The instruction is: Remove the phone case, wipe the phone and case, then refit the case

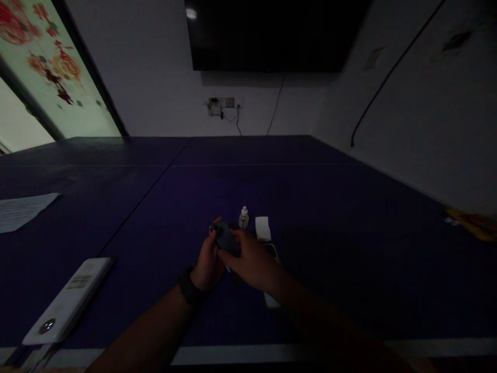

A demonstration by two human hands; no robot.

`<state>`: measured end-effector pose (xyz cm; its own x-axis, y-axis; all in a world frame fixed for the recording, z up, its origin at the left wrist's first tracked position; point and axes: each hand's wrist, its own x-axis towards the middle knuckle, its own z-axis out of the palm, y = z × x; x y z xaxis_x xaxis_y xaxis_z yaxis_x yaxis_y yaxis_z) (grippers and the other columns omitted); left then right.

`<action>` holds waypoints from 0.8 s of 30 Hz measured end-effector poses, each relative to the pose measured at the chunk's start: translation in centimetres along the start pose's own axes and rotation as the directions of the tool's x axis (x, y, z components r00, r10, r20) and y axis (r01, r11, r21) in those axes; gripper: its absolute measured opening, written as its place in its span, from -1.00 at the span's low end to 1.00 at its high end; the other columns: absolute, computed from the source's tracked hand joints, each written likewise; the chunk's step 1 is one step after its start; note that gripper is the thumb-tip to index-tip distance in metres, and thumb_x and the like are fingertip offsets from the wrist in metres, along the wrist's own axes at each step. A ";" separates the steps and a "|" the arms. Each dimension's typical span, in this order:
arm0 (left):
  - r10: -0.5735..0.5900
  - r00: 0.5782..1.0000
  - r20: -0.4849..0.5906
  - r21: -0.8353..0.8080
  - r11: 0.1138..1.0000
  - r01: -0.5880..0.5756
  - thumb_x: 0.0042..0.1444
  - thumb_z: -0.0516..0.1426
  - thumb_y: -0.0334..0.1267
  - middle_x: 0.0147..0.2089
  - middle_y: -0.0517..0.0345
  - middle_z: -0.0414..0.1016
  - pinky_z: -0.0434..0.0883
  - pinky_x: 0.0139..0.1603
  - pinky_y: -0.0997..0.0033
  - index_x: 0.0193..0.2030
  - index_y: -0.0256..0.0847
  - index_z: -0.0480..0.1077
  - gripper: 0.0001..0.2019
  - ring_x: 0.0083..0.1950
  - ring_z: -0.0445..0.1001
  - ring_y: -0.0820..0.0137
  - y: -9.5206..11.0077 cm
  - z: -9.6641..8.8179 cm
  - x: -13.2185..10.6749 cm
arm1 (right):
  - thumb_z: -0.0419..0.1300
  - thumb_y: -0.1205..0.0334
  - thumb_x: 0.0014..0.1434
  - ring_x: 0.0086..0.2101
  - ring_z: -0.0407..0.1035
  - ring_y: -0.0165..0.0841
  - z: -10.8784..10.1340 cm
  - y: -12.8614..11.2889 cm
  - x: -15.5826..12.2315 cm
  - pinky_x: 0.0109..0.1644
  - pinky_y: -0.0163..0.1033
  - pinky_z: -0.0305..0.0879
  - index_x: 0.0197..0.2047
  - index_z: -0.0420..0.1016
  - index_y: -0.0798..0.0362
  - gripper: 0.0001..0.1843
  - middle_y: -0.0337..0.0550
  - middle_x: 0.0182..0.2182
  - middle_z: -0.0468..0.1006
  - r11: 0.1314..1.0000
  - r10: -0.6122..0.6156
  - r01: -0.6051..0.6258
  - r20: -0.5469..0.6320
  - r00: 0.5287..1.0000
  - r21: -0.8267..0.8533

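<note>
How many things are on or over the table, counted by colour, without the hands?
White: 5 (bottle, small pad, paper sheet, flat device, half-hidden piece)
Dark: 1 (object held by left hand and right hand)
Yellow: 1 (thing at the right edge)
Total: 7

On the dark blue bench [330, 217], a flat white rectangular remote [70, 303] lies at 8 o'clock, a white paper sheet [23, 210] at 9, and a small white plastic bottle [244, 217] at 12.

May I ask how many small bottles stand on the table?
1: the bottle stands beyond the left hand and right hand, which hold a dark device; others may be hidden.
</note>
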<state>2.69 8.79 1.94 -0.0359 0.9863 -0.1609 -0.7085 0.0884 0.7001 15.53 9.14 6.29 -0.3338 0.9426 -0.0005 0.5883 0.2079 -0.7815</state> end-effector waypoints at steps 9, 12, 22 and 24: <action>-0.097 0.973 0.210 0.125 0.990 0.072 0.15 0.17 0.23 0.10 0.01 0.55 0.23 0.31 0.15 0.26 -0.09 0.34 -0.36 0.22 0.44 0.16 -0.6 -0.9 0.1 | 0.24 -0.05 0.15 -0.13 0.54 -0.17 0.2 0.4 0.7 -0.15 -0.18 0.35 0.07 0.30 0.03 -0.49 -0.03 -0.09 0.61 0.995 0.103 -0.104 0.059 0.993 0.006; -0.076 0.971 0.226 0.165 0.985 0.039 0.18 0.12 0.26 0.10 0.00 0.55 0.23 0.30 0.15 0.27 -0.11 0.33 -0.35 0.21 0.45 0.16 -0.6 -1.2 0.7 | 0.19 -0.09 0.17 -0.16 0.56 -0.14 -0.1 0.1 0.8 -0.19 -0.17 0.33 0.05 0.27 0.03 -0.51 0.00 -0.12 0.62 0.990 0.117 -0.112 0.063 0.991 -0.081; -0.003 0.972 0.237 0.779 0.598 -0.188 0.18 0.14 -0.03 -0.41 0.06 0.56 0.32 -0.31 0.34 -0.41 -0.20 0.56 -0.68 -0.38 0.44 0.29 2.6 -2.7 3.0 | 0.19 -0.11 0.11 -0.16 0.56 0.04 2.1 -0.7 -0.2 -0.15 0.01 0.41 0.06 0.33 0.17 -0.40 0.21 -0.12 0.60 0.856 0.108 -0.095 -0.004 0.994 -0.508; 0.014 0.966 0.259 0.821 0.523 -0.228 0.16 0.17 -0.08 -0.45 0.08 0.55 0.29 -0.33 0.36 -0.46 -0.17 0.56 -0.72 -0.42 0.41 0.31 2.8 -2.9 3.2 | 0.19 -0.07 0.12 -0.16 0.56 0.04 2.9 -0.9 -0.3 -0.15 0.01 0.42 0.07 0.33 0.22 -0.40 0.28 -0.10 0.58 0.835 0.115 -0.106 -0.017 0.993 -0.541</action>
<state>-1.46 11.81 1.41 0.1378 0.9898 0.0351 0.2169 -0.0648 0.9740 12.95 7.93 5.18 -0.2518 0.9645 -0.0797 0.9244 0.2153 -0.3149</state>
